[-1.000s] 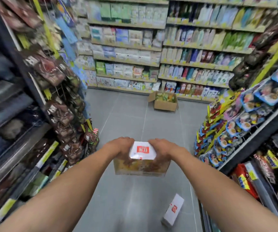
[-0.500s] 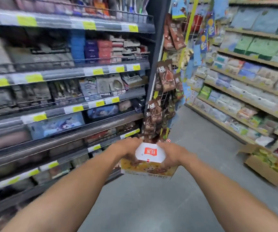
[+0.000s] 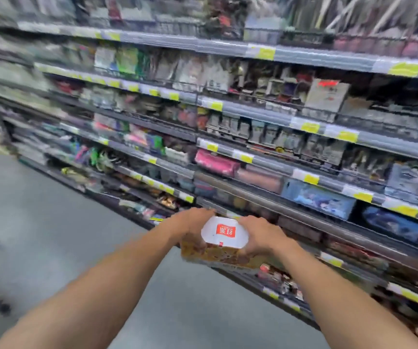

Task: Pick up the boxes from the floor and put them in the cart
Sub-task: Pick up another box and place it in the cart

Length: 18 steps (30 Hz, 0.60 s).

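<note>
so, progress check: one box is up off the floor and in transit, but it's not in any cart yet; the white-topped cardboard box with the red logo and yellow printed sides (image 3: 224, 238) is in the air in front of the person, level with the lower shelves; the left hand (image 3: 191, 226) wraps one end and the right hand (image 3: 262, 238) wraps the other, fingers curled around and under it, so both hands are gripping the box and neither is free; no other boxes show on the floor here, so I can't tell how many are left; the whole frame is smeared, so my guess is the person is mid-turn, hunting for the cart.

room to move: the tall dark metal shelving with yellow price tags (image 3: 265, 161) runs along the right side, and the box hangs just in front of its lower shelf edges; near them, but it looks apart; the grey floor (image 3: 51, 222) opens wide to the left; at the far left edge there's a thin dark metal frame with a small wheel (image 3: 1, 308), probably the cart, though too little shows to be sure; if it is, the box has to swing left, away from those shelf edges and across the floor.
</note>
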{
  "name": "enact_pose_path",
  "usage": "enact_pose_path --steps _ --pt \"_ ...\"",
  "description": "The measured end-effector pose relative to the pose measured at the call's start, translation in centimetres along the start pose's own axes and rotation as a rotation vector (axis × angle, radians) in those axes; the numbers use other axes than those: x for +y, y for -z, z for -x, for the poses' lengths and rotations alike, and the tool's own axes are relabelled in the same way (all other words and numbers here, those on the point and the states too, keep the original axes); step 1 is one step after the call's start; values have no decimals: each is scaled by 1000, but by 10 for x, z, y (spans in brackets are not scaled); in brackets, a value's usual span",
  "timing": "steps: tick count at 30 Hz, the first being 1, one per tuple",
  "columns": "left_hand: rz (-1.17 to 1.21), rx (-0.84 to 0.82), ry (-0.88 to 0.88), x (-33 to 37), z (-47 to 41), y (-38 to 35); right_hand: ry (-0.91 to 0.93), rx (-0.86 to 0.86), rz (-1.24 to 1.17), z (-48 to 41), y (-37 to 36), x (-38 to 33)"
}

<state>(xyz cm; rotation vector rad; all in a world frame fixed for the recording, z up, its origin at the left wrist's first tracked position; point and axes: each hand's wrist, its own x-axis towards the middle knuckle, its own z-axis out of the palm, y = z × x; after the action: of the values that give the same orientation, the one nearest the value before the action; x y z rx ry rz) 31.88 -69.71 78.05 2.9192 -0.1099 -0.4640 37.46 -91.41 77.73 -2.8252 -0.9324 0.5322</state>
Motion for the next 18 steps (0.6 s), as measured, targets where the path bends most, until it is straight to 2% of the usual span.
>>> enact_pose_path --steps 3,8,13,18 --pt "42 67 188 -101 59 -6 199 -14 53 -58 -8 -96" --pt "73 120 488 -264 203 -14 495 -80 101 -131 -36 -307" --pt "101 145 706 -384 332 -18 720 -121 110 -168 -65 -485" --pt "154 119 816 -466 414 -24 854 -149 124 -197 -94 -612"
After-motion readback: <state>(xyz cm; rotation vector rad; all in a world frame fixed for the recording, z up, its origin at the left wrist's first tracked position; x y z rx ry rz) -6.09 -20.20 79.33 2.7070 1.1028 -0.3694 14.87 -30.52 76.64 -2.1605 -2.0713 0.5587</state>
